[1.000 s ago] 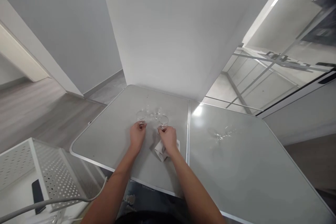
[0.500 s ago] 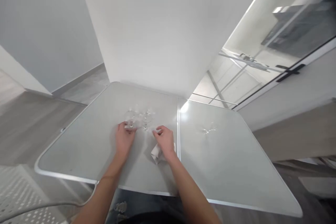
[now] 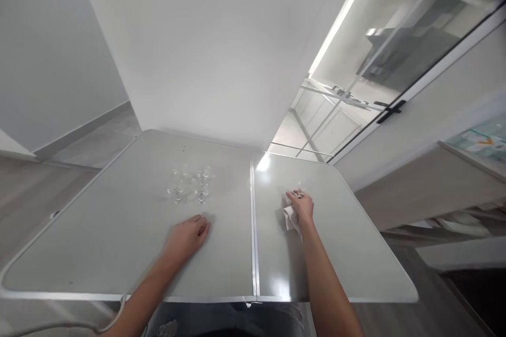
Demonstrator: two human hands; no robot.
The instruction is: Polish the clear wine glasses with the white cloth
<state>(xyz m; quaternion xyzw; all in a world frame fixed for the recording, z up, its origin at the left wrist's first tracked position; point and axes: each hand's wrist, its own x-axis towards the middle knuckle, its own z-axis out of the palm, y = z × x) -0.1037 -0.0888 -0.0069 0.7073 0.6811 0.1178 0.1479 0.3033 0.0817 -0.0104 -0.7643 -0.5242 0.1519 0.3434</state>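
Note:
Several small clear glasses (image 3: 188, 188) stand grouped on the left half of a grey folding table (image 3: 118, 242). My left hand (image 3: 186, 237) rests flat on the table just in front of them, fingers loosely stretched, holding nothing. My right hand (image 3: 302, 206) is on the right half of the table, fingers closed on a single clear glass (image 3: 297, 193) at its far side. A crumpled white cloth (image 3: 289, 217) is tucked under that palm.
A metal seam (image 3: 253, 231) splits the tabletop down the middle. A white wall stands right behind the table. A glass door with a black handle (image 3: 389, 111) is at the right, and a wooden counter (image 3: 443, 179) beyond the table's right edge.
My right hand has moved from the grouped glasses across the seam to the single glass on the right, taking the cloth along. My left hand has let go and drawn back toward me.

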